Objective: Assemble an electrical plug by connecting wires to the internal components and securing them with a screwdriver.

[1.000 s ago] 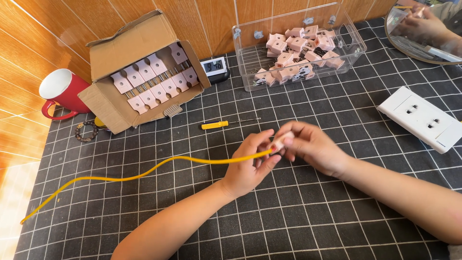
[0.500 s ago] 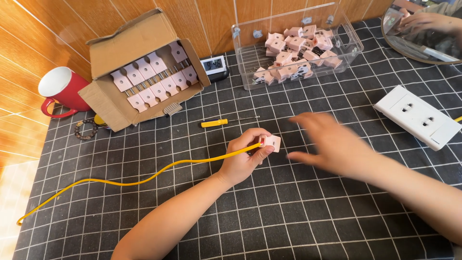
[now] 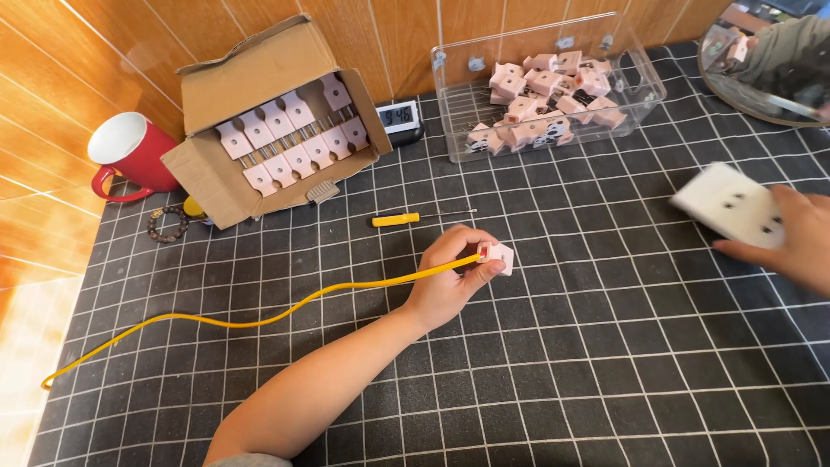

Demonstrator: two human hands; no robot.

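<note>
Left hand (image 3: 450,281) closed around a small pink plug (image 3: 499,257), with the yellow cable (image 3: 259,322) already running into it under the thumb. Cable trails left across the desk (image 3: 562,380) to its free end near the left edge. Plug held just above the desk, roughly centre frame.

Right hand (image 3: 791,238) out at the right edge, fingers laid over a white socket block (image 3: 731,207); blurred, so cannot tell whether gripped or just touched. Well apart from the plug.

Judged progress: cable and plug look joined, so that part seems done. Plug not yet in the socket block; any mating or check with it is still to do. Cannot tell whether the plug is screwed shut.

Yellow screwdriver (image 3: 406,219) lying loose on the desk just above the left hand, not held.

More stock around: cardboard box (image 3: 251,104) of pink plugs in rows at upper left, clear plastic bin (image 3: 640,82) with loose pink parts at top centre. Small digital clock (image 3: 400,117) between them. Red mug (image 3: 130,156) far left, beaded bracelet (image 3: 166,225) beside the box.
</note>
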